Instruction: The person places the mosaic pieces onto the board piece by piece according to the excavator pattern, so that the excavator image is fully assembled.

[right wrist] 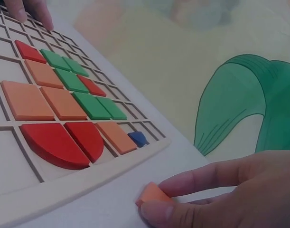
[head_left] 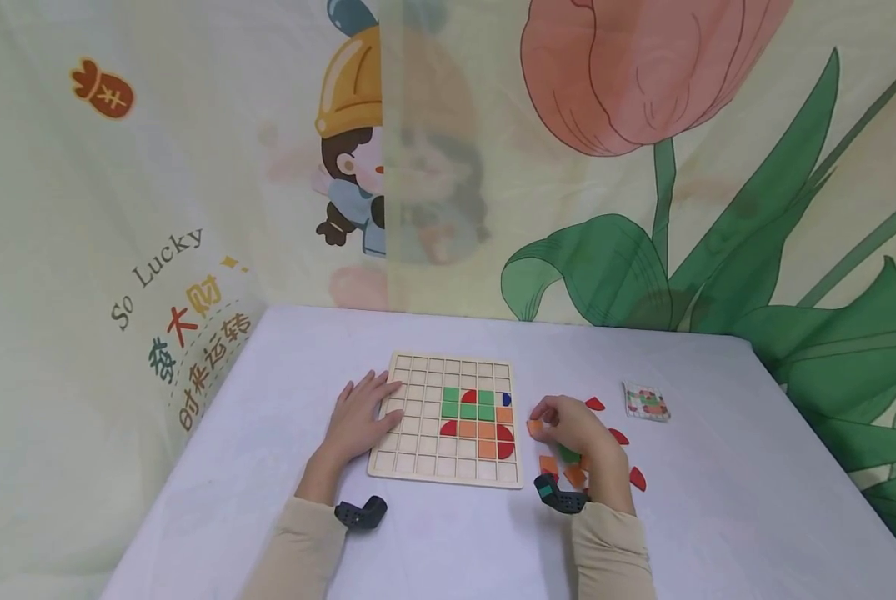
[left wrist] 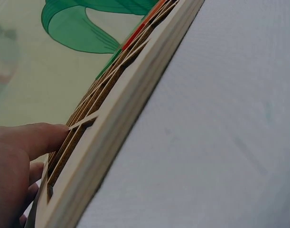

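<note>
A wooden grid board (head_left: 417, 463) lies on the white table. My left hand (head_left: 356, 418) rests on its left edge with fingers spread; in the left wrist view the thumb (left wrist: 47, 138) touches the rim of the grid. Just off the board's right side, my right hand (head_left: 577, 427) pinches an orange square tile (right wrist: 153, 194) between thumb and fingers. Set in the cells are several green squares (right wrist: 71, 80), orange squares (right wrist: 64, 102) and red quarter-round pieces (right wrist: 54, 142). A small blue piece (right wrist: 138, 138) sits in a cell near the right edge.
Around and under the right hand lie loose pieces, among them an orange tile (head_left: 548, 463), a green piece (head_left: 568, 454) and a red quarter-round piece (head_left: 638, 478). Farther back at right is a small card (head_left: 646, 402) with a coloured pattern. A printed curtain (head_left: 448, 283) hangs behind the table.
</note>
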A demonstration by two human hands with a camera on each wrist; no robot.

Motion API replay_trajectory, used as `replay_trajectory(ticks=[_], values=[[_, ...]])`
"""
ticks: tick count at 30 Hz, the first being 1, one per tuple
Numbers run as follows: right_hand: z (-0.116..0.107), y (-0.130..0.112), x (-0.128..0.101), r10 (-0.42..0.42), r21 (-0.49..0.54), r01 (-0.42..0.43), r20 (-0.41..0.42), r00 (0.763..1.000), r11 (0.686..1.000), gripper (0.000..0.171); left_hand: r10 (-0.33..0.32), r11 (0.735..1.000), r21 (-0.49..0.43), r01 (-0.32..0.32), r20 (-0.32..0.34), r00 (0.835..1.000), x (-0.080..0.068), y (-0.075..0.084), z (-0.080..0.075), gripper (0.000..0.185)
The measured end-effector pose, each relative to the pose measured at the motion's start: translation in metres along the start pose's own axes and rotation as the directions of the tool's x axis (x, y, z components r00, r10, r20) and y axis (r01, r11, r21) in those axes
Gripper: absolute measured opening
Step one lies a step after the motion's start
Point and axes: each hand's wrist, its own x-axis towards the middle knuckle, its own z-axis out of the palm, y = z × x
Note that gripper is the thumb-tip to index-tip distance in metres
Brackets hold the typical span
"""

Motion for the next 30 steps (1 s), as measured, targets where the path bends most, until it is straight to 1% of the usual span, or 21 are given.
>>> replay_trajectory(ticks=[4,8,12,14,17,19,22,25,28,30], values=[[0.002,-0.004,0.005,-0.023,-0.015,0.023,-0.046,0.999,1.000,0.022,0.000,1.000,-0.005,0.000,-0.007,1.000,0.000,0.001,-0.001,0.054],[0.004,-0.004,0.009,-0.013,0.020,0.015,-0.090,0.996,1.000,0.023,0.001,1.000,-0.009,-0.001,-0.008,1.000,0.001,0.002,-0.002,0.054],[0.004,-0.003,0.009,-0.011,0.036,0.016,-0.128,0.992,0.999,0.018,-0.006,1.000,-0.002,0.006,0.001,1.000,0.001,0.002,-0.002,0.054],[0.004,-0.005,0.008,-0.022,0.030,0.026,-0.144,0.989,0.999,0.014,-0.007,1.000,0.000,0.007,0.004,1.000,0.000,0.002,-0.001,0.054],[0.004,-0.012,0.005,-0.059,0.036,0.065,-0.150,0.987,0.997,0.011,-0.012,1.000,-0.001,0.012,0.006,1.000,0.000,0.001,-0.001,0.054],[0.005,-0.022,0.002,-0.095,0.054,0.103,-0.134,0.986,0.993,0.009,-0.013,1.000,-0.004,0.013,0.005,1.000,-0.001,0.001,0.000,0.054],[0.011,-0.041,-0.002,-0.171,0.076,0.177,-0.079,0.982,0.981,0.007,-0.012,1.000,-0.005,0.012,0.002,1.000,-0.001,0.001,0.000,0.053],[0.020,-0.057,-0.003,-0.262,0.043,0.262,-0.014,0.965,0.964,0.006,-0.009,1.000,-0.005,0.009,-0.001,1.000,-0.001,0.002,-0.001,0.053],[0.030,-0.067,-0.004,-0.328,-0.011,0.329,0.048,0.943,0.944,0.007,-0.007,1.000,-0.006,0.007,-0.002,1.000,-0.001,0.002,-0.001,0.053],[0.035,-0.070,-0.004,-0.355,-0.039,0.359,0.079,0.931,0.933,0.008,-0.005,1.000,-0.005,0.005,-0.003,1.000,-0.001,0.002,-0.001,0.053]])
